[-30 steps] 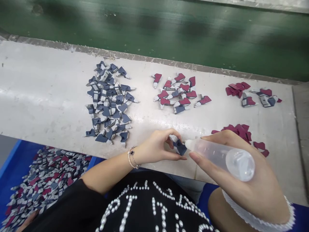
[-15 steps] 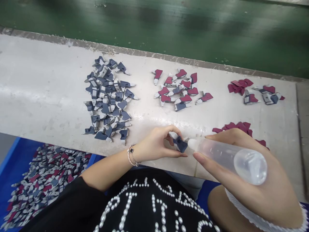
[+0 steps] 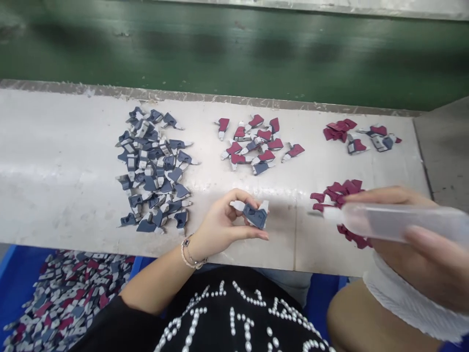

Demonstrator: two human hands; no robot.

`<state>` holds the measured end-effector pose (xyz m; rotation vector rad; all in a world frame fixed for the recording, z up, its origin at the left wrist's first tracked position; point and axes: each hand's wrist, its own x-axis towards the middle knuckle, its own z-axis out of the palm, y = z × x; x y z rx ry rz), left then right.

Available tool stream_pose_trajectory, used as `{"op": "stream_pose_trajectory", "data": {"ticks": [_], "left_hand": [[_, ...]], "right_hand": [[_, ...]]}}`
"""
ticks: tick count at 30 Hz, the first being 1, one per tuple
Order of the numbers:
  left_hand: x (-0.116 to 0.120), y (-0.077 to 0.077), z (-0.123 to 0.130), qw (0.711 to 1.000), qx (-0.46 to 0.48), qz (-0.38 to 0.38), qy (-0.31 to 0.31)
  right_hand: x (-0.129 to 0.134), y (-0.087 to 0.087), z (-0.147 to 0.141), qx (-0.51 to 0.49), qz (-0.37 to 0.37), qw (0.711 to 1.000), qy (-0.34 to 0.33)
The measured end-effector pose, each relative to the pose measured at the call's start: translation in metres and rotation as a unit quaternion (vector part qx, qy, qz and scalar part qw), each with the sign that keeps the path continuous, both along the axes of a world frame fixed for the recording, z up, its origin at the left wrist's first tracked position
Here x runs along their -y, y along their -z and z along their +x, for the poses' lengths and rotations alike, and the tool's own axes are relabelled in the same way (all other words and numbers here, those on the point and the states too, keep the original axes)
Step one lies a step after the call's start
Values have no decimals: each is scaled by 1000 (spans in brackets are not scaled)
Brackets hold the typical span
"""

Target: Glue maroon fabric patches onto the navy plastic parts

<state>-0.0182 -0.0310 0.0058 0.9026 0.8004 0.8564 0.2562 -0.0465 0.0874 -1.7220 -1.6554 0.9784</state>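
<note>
Between thumb and fingers, my left hand (image 3: 223, 222) pinches a grey-and-white plastic part (image 3: 255, 215), its recessed grey face turned up. My right hand (image 3: 421, 234) is wrapped round a translucent squeeze bottle (image 3: 388, 220), whose white nozzle points left. The bottle tip is apart from the held part, close to a pile of dark red pieces (image 3: 344, 188), partly hidden by the bottle and hand. Beyond my left hand lies a group of parts with red faces (image 3: 266, 156). A large heap of grey-and-white parts (image 3: 150, 168) is to the left.
At the back right are a small stack of red pieces (image 3: 339, 129) and a few assembled parts (image 3: 377, 138). A blue bin (image 3: 10, 264) full of mixed parts stands below the table (image 3: 54, 171) at the left. A green panel (image 3: 220, 54) runs behind the table.
My right hand has moved the bottle right, away from the held part. My left hand has shifted slightly left, and the part in it is turned. The whole view has shifted.
</note>
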Motion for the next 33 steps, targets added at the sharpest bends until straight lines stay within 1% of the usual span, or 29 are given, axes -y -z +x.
{"op": "stream_pose_trajectory", "data": {"ticks": [2,3,6,10,12,15,18,20,24,26,30,32,33], "left_hand": [[1,-1,-2,1000,-23,16,-9],[1,-2,-4,999,-39,23,-9],[1,-6,-6,997,-58,42,-5],[1,-7,-7,997,-24,73,-13],[2,-8,-7,995,-34,89,-24],[2,-8,-6,992,-52,105,-42],[2,-10,-6,990,-58,114,-50],[2,-11,-7,990,-62,120,-49],[3,-10,-6,992,-80,96,-13],[3,-8,-5,991,-102,82,11],[5,-4,-3,985,-139,76,66],[5,-4,-3,980,-159,68,100],[5,-4,-3,977,-167,65,116]], "right_hand": [[-6,8,-3,-55,-8,997,44],[-9,12,-5,-65,-4,997,52],[-18,22,-15,-61,10,998,15],[-28,32,-30,-107,-14,994,-36],[-33,35,-36,-119,-28,991,-45],[-39,41,-41,-116,-49,991,-42],[-41,45,-39,-128,-40,990,-37],[-41,46,-37,-116,-34,991,-59],[-42,48,-41,-76,-25,989,-126],[-43,55,-49,-75,-16,987,-144],[-43,79,-70,-42,-6,986,-162],[-42,83,-73,-20,-1,985,-169],[-41,83,-70,-6,1,985,-170]]}}
